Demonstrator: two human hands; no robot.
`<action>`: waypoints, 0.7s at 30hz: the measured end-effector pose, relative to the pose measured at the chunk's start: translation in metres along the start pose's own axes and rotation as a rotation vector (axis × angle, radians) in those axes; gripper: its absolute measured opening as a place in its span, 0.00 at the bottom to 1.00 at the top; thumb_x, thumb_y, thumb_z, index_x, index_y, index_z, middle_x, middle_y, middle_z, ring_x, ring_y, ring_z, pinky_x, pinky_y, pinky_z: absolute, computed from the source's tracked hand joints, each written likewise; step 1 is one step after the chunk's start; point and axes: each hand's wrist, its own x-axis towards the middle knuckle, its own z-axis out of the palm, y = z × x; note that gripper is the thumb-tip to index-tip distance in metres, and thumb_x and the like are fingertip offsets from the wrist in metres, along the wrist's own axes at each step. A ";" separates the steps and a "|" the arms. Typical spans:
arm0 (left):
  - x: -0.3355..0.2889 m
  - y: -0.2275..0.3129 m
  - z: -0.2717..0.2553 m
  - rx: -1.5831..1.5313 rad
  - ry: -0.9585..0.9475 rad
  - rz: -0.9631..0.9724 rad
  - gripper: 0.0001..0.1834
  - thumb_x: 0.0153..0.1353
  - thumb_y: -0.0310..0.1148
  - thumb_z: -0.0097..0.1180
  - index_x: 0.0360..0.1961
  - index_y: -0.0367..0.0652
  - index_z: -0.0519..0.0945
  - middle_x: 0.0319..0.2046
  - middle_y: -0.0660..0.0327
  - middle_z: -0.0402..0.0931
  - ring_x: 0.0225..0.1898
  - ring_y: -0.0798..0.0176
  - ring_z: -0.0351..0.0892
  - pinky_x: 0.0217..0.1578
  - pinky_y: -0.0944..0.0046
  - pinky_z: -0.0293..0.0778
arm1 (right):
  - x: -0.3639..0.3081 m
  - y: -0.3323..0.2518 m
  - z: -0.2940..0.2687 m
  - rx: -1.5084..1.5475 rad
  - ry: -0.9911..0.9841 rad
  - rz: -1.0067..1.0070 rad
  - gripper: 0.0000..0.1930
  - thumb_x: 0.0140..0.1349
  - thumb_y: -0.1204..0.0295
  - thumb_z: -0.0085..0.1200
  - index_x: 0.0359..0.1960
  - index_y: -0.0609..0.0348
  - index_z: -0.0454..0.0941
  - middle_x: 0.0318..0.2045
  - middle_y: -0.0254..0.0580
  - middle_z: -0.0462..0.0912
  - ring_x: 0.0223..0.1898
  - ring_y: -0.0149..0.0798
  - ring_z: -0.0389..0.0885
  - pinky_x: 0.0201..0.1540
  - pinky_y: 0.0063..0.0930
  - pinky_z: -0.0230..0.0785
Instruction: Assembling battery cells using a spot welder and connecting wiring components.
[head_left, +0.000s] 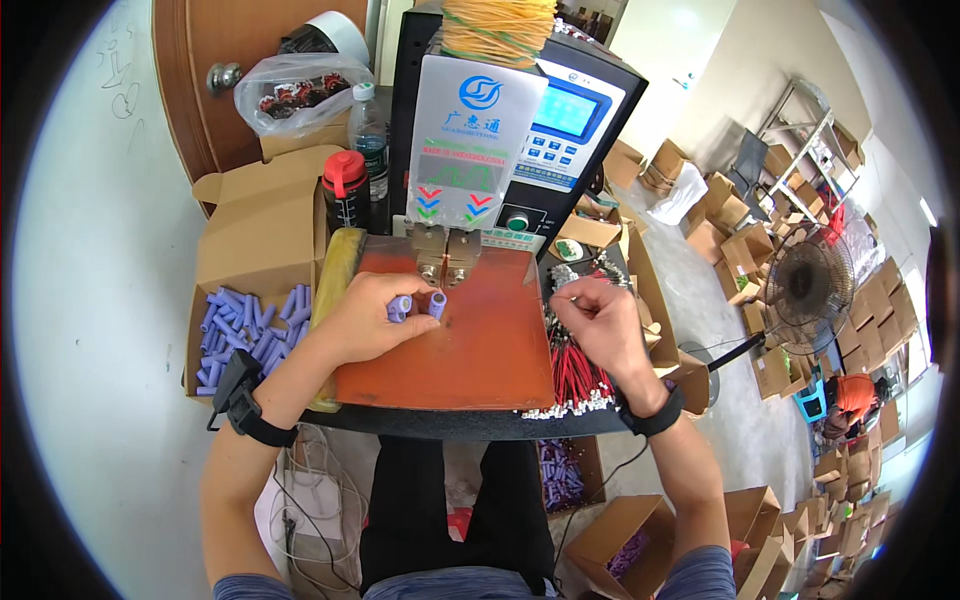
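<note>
My left hand (370,318) is closed around small purple cylindrical battery cells (437,304); the ends of at least two show between the fingers. It is over the orange mat (450,375), just below the metal electrode tips (447,268) of a spot welder (500,150). To the right, my right hand (606,318) is raised at the mat's edge with thumb and fingers pinched together. Whatever it pinches, if anything, is too small to make out. Beneath that hand lies a bundle of red wires (572,372) with white connectors.
An open cardboard box (262,225) on the left holds many purple cells. Behind it stand a black bottle with a red lid (345,185) and a clear water bottle (369,135). A fan (808,282) and many cartons (735,255) fill the floor at right.
</note>
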 end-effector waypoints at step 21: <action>0.001 -0.010 0.004 -0.105 0.001 0.066 0.14 0.51 0.29 0.64 0.40 0.39 0.81 0.32 0.57 0.81 0.32 0.63 0.80 0.35 0.66 0.73 | 0.024 -0.024 0.090 0.305 -0.092 -0.253 0.04 0.56 0.75 0.54 0.30 0.63 0.73 0.24 0.44 0.82 0.26 0.39 0.83 0.30 0.28 0.73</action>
